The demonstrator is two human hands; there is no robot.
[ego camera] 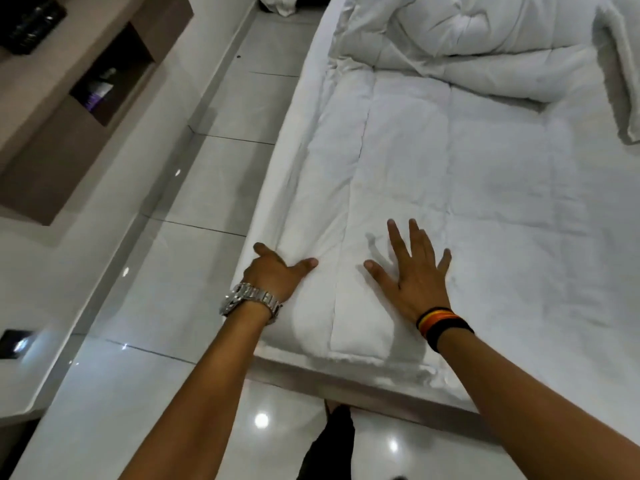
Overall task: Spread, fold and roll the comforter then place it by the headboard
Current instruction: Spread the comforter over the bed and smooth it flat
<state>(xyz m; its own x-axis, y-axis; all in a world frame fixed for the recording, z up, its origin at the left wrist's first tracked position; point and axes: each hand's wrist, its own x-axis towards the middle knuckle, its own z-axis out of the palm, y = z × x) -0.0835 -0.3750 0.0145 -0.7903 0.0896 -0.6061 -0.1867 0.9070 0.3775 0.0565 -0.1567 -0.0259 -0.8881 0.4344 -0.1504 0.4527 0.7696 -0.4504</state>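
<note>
The white comforter [467, 174] lies spread flat over the near part of the bed, and its far end is bunched in a puffy heap [460, 32] toward the head of the bed. My left hand [275, 273], with a metal watch on the wrist, curls over the comforter's left edge at the bed's near corner, thumb on top and fingers hidden over the side. My right hand [412, 271], with a striped wristband, lies flat on the comforter with its fingers spread and holds nothing.
A glossy white tiled floor [221, 188] runs along the bed's left side. A brown wall unit with an open niche [110, 74] stands at the left. A white pillow [623, 64] lies at the right edge of the bed. My dark trouser leg [329, 441] shows below.
</note>
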